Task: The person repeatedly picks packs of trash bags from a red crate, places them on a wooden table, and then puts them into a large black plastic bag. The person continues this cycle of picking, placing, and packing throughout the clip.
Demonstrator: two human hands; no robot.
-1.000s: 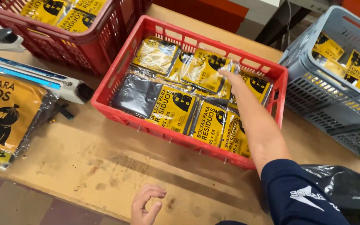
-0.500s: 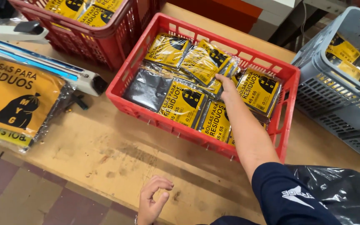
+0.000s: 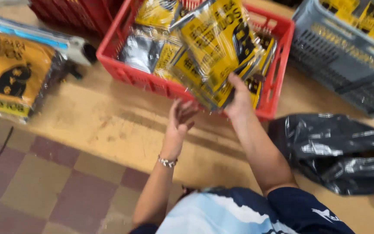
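Right hand [image 3: 240,100] clamped on the lower edge of a sheaf of yellow packs [image 3: 215,47], lifted clear above the near wall of the red crate [image 3: 152,83]. Left hand [image 3: 179,119] open, fingers spread, just under the sheaf's lower left corner, perhaps brushing it; too blurred to tell. Beaded bracelet [image 3: 168,161] on the left wrist. More yellow packs and a grey one lying inside the crate. Crate resting on the wooden desk [image 3: 109,125]. Grey crate [image 3: 338,65] to the right, with yellow packs inside. Black bags [image 3: 338,151] on the desk beside the right forearm. Large yellow pack [image 3: 9,78] at far left.
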